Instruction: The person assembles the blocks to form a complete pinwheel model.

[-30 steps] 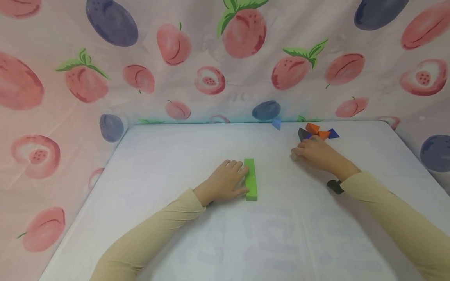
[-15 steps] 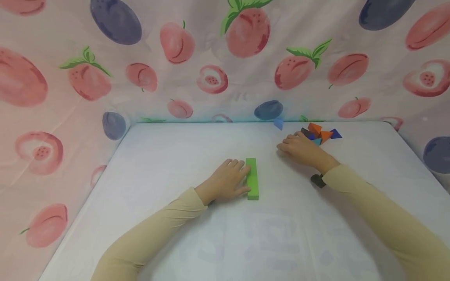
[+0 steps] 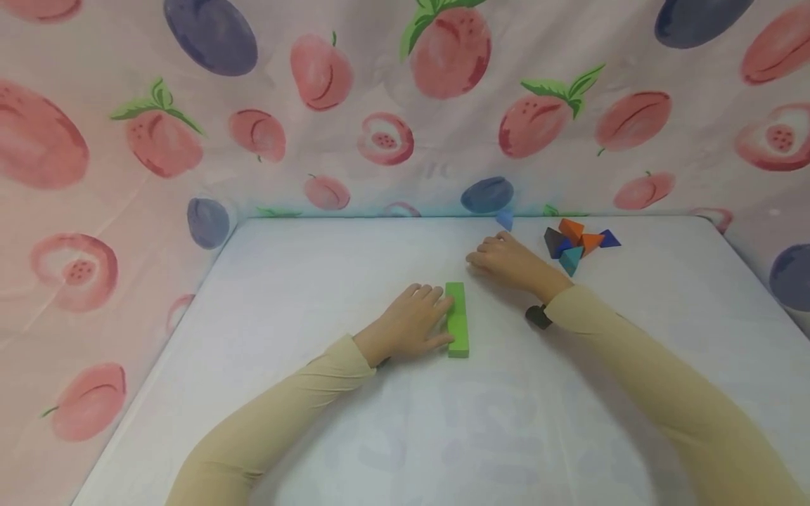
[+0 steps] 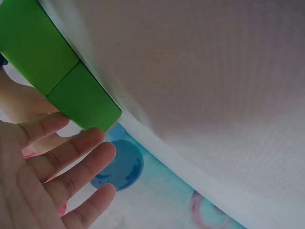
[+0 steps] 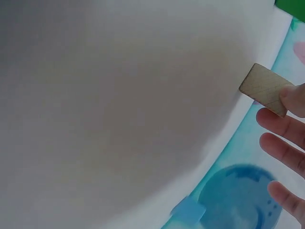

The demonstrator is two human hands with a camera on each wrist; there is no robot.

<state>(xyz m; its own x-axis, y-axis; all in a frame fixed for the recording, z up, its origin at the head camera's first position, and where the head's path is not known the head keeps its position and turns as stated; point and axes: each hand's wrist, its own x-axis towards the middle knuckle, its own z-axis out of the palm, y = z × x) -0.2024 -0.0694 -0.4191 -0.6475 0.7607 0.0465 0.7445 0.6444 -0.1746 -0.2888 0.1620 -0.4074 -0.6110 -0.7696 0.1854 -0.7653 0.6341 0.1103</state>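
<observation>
A bar of two green blocks laid end to end lies on the white tabletop, its joint visible in the left wrist view. My left hand rests against its left side, thumb and forefinger touching it, the other fingers spread fairly straight. Farther back and to the right, my right hand hovers low over the table. The right wrist view shows it pinching a small wooden block, bare wood on the visible face, between thumb and forefinger. From the head view that block is hidden.
Right of the right hand sits a cluster of small blocks: a dark grey one, orange ones, a teal one and a dark blue one. A light blue piece lies by the back edge, against the fruit-patterned cloth.
My right hand has moved left from the block cluster, uncovering the teal block. The left hand stays against the green blocks. The head view has shifted slightly.
</observation>
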